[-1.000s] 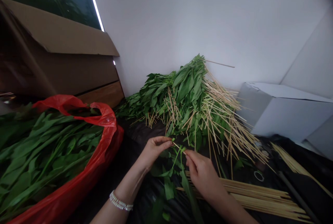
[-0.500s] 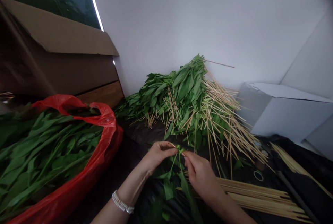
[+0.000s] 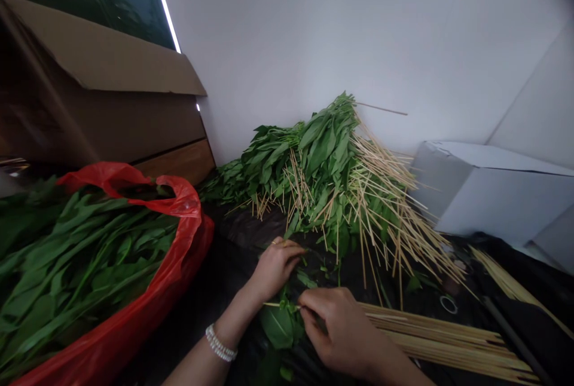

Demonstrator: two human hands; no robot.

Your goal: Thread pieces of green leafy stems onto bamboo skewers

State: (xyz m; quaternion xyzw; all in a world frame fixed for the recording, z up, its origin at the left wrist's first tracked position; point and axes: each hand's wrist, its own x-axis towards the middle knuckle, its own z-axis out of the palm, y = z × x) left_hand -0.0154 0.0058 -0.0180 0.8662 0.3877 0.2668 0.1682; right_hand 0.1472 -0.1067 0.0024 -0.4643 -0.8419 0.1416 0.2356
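Observation:
My right hand [image 3: 338,332] pinches a thin bamboo skewer [image 3: 280,305] that runs out to the left, with a sprig of green leaves [image 3: 278,326] gathered on it below my fingers. My left hand [image 3: 275,267] is curled just above, its fingertips among small leaves and close to the foot of a heap of leafy stems pierced by many skewers [image 3: 327,183]. My fingers hide part of the skewer, and I cannot tell if my left hand grips a stem. A beaded bracelet [image 3: 220,343] circles my left wrist.
A red plastic bag [image 3: 188,236] full of long green leaves lies to the left, before a brown cardboard box [image 3: 107,117]. Loose skewers [image 3: 439,338] lie at lower right on black plastic sheeting [image 3: 242,230]. A white box [image 3: 497,195] stands against the wall at right.
My right hand has dropped down and to the left, with the skewer and sprig now lower. My hands have moved apart, and my left hand has shifted slightly up.

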